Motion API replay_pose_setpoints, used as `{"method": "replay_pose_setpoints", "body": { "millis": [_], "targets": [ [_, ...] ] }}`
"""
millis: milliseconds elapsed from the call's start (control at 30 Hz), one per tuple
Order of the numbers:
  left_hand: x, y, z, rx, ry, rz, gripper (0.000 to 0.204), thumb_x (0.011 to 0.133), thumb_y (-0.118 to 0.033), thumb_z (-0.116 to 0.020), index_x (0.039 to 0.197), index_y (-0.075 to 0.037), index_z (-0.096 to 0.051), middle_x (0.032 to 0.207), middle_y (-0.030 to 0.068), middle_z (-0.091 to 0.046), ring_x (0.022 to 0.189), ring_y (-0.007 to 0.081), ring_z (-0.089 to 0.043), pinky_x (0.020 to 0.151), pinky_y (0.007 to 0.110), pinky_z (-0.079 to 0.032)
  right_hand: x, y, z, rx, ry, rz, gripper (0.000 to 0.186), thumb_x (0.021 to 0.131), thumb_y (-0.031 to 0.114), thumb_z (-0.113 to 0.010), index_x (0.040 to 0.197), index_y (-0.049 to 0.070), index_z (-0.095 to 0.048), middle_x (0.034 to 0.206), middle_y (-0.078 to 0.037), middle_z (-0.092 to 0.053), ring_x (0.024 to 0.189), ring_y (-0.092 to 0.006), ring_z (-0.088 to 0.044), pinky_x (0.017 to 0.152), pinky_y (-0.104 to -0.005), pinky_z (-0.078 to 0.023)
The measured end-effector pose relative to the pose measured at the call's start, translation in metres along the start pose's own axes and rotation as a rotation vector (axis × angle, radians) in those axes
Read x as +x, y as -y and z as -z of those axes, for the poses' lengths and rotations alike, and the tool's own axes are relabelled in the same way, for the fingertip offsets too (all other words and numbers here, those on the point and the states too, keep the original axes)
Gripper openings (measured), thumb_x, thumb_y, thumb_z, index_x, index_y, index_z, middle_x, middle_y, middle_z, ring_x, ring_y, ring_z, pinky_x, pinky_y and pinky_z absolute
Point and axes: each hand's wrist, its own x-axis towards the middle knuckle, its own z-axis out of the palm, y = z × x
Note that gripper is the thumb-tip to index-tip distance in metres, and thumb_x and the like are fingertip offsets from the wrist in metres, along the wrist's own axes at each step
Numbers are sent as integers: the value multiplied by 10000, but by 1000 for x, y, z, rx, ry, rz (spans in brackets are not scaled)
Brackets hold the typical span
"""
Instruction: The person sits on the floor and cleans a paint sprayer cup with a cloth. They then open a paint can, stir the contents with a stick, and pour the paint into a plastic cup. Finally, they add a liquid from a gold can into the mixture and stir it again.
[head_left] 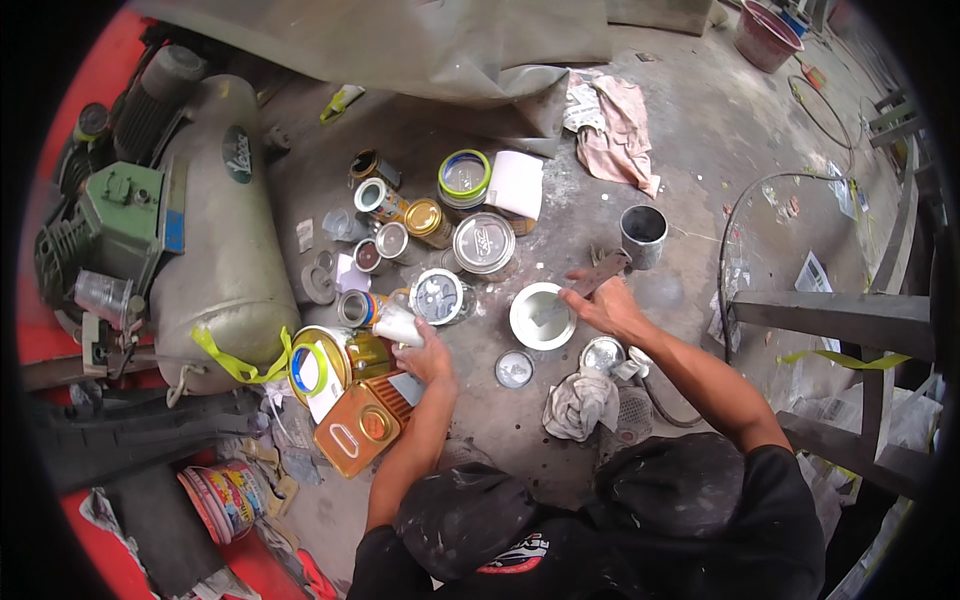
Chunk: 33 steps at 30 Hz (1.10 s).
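My left hand [430, 357] is closed around a small white plastic cup [397, 326], beside several paint cans. My right hand [612, 308] grips a flat grey-brown mixing paddle [598, 274] at the rim of a round white tub [543, 338]. White material shows inside the tub, with a greyish patch in it that I cannot make out. A small round lid or shallow cup [514, 369] lies just below the tub. Between my two hands sits an open can [440, 297] with white and grey residue on top.
Closed and open cans [484, 243] cluster beyond my left hand. An orange rectangular tin [362, 425] lies by my left forearm. A compressor tank [222, 220] stands at left. A dark-lined pot [643, 236], a crumpled rag [580, 404] and metal bars [830, 308] are at right.
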Motion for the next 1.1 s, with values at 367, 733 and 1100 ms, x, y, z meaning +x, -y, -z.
{"method": "replay_pose_setpoints", "body": {
  "millis": [367, 733, 1100],
  "targets": [
    [-13, -13, 38, -511, 213, 143, 529, 932, -204, -720, 1288, 88, -460, 1201, 201, -624, 1062, 265, -632, 925, 384, -507, 5, 8, -2, 107, 345, -250, 535, 988, 423, -491, 1443, 142, -513, 944, -252, -721, 741, -432, -704, 700, -456, -589],
    [-22, -148, 167, -714, 986, -167, 549, 817, 13, -697, 1302, 27, -441, 1173, 115, -570, 1011, 195, -629, 904, 380, -574, -5, 16, 7, -133, 95, 179, 489, 920, 406, -637, 709, -32, -688, 632, -296, -601, 615, -472, -636, 619, -526, -532],
    [-47, -249, 248, -980, 839, -472, 583, 874, -183, -767, 1322, 44, -471, 1106, 130, -627, 947, 213, -663, 874, 369, -575, 38, 43, 5, -480, 253, 535, 223, 926, 233, -610, 1000, 56, -722, 770, -229, -688, 728, -403, -696, 668, -492, -568]
  ]
}}
